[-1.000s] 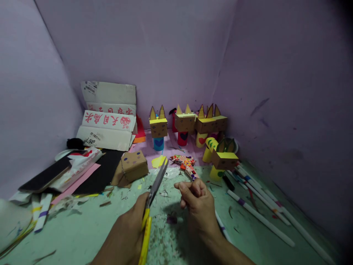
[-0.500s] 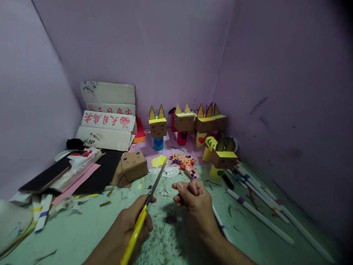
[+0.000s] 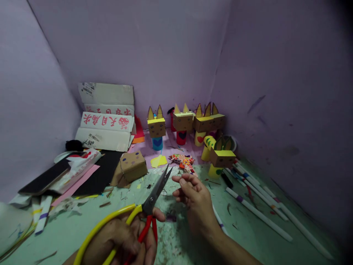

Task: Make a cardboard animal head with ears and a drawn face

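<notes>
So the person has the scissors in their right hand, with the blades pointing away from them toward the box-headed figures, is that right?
Not quite: the head view shows the scissors in the left hand, not the right hand. The blades do point away from the person, toward the box-headed figures.

Folded whitish cardboard (image 3: pixel 106 138) with red characters stands by the purple wall (image 3: pixel 176 48), black paper (image 3: pixel 97 178) lies nearby, and white tubes (image 3: pixel 259 214) lie across the green surface's (image 3: pixel 79 230) right side.
</notes>
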Motion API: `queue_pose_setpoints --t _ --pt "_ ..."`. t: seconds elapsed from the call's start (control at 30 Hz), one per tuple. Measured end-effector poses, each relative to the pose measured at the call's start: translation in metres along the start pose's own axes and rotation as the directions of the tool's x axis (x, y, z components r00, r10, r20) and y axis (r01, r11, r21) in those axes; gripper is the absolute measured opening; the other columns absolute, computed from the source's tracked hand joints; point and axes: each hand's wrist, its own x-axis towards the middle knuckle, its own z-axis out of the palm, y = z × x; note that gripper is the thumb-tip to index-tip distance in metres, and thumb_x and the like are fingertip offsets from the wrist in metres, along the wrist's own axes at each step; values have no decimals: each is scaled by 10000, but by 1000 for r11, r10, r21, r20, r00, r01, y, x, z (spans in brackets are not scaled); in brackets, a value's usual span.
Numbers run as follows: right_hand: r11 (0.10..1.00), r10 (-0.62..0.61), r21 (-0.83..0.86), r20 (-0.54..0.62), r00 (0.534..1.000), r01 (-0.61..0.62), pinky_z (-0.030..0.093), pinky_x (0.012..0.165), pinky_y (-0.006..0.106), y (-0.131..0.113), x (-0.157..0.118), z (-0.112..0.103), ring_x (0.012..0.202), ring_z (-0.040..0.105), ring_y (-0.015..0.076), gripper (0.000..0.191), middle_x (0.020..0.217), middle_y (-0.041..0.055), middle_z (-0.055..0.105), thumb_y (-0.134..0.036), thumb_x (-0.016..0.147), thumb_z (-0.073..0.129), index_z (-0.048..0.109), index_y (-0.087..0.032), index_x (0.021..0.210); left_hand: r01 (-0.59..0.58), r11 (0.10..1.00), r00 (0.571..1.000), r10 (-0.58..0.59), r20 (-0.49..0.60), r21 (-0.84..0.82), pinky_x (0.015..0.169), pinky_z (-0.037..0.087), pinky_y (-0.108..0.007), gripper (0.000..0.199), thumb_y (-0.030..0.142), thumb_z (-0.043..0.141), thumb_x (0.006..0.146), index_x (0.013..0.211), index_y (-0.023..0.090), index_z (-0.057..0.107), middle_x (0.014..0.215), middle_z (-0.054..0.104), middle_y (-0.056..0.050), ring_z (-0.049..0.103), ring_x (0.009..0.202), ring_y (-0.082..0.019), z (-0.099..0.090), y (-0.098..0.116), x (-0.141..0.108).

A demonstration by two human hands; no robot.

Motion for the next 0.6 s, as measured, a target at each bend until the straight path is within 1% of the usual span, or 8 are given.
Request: queue_pose_setpoints --t 0.07,0.17,0.27,0.33,0.4,0.47,0.53,0.6 --pt "998 52 -22 26 998 -52 442 378 159 -2 1 -1 447 598 90 384 762 41 723 -389 520 822 631 -146 747 -9 1000 1000 10 -24 28 311 324 -136 638 183 549 514 1151 158 536 604 689 -28 451 297 -62 -1 -4 2" --pt "991 126 -59 115 985 -120 408 349 137 -3 1 -2 457 585 83 366 751 54 700 -414 550 800 679 -122 736 1 993 999 5 -49 116 318 329 -139 681 194 533 516 1195 147 510 596 684 -24 462 307 -70 -2 -7 3" --pt "985 171 -72 199 965 -160 389 332 126 -2 -1 -2 450 566 78 356 728 59 679 -429 571 780 688 -115 713 39 975 997 -24 -73 217 333 317 -133 627 191 509 577 1204 179 498 573 655 11 442 324 -68 2 -6 3" --pt "982 182 -83 221 958 -167 384 324 126 -2 -1 -1 444 559 78 360 712 62 669 -441 573 775 682 -111 682 24 970 997 -4 -83 243 343 302 -127 574 188 496 616 1190 196 500 541 617 38 408 326 -59 7 -3 1" --pt "982 181 -91 198 963 -165 379 313 131 -1 -2 0 432 551 80 374 702 57 666 -449 559 784 681 -116 693 24 963 997 -5 -73 269 351 309 -133 538 195 501 641 1179 198 500 537 601 43 411 343 -64 12 1 -1" --pt "987 144 -92 132 981 -133 377 307 138 -1 -2 0 416 541 79 390 681 40 663 -450 532 802 672 -128 709 37 956 997 -14 -79 293 350 318 -140 521 201 510 663 1183 201 491 553 601 40 423 358 -71 14 5 -3" --pt "991 86 -106 71 994 -78 383 313 142 -1 -2 0 409 534 76 396 658 23 656 -446 514 817 656 -134 698 52 955 996 -28 -86 291 349 328 -145 528 197 517 682 1208 209 468 595 619 33 431 363 -69 15 7 -4" --pt "990 78 -125 62 995 -69 388 318 146 -1 -2 0 419 539 80 403 660 23 656 -445 512 822 651 -131 697 44 964 997 -26 -71 262 353 343 -146 560 199 533 687 1238 209 437 656 646 16 444 363 -61 12 7 -4"
